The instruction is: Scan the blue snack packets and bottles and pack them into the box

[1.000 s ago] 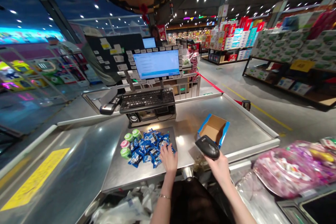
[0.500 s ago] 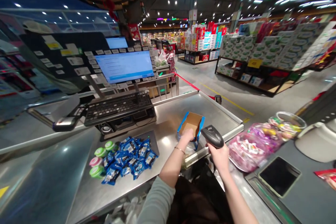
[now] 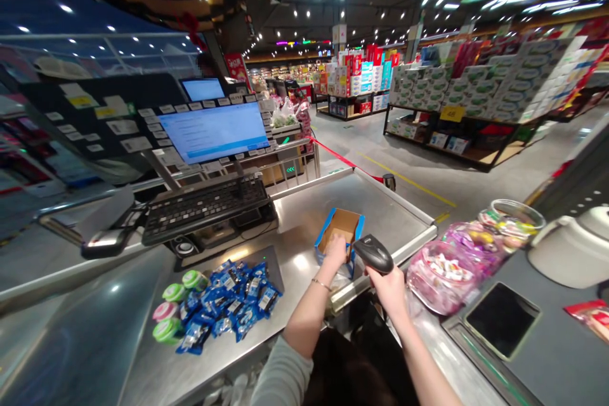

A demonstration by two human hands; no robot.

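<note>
My left hand (image 3: 336, 250) reaches into a blue cardboard box (image 3: 354, 222) with a bare brown inside. Its fingers look curled inside the box, and whatever they may hold is hidden. Gripped in my right hand (image 3: 387, 285) is a black handheld barcode scanner (image 3: 374, 254), its head just right of the box. Left of the box, a heap of small blue packets (image 3: 231, 298) lies on the metal counter (image 3: 304, 288). Beside the heap stand several small round tubs (image 3: 166, 311) with green and pink lids.
A monitor (image 3: 214, 131) and keyboard (image 3: 204, 206) stand behind the packets. To my right are clear tubs of sweets (image 3: 445, 273), a phone (image 3: 504, 319) and a beige lidded container (image 3: 564, 250). A raised metal rim (image 3: 404, 196) edges the counter.
The view has shifted slightly. My left hand sits a little further inside the box. The scanner stays in my right hand, and the packets and tubs have not moved.
</note>
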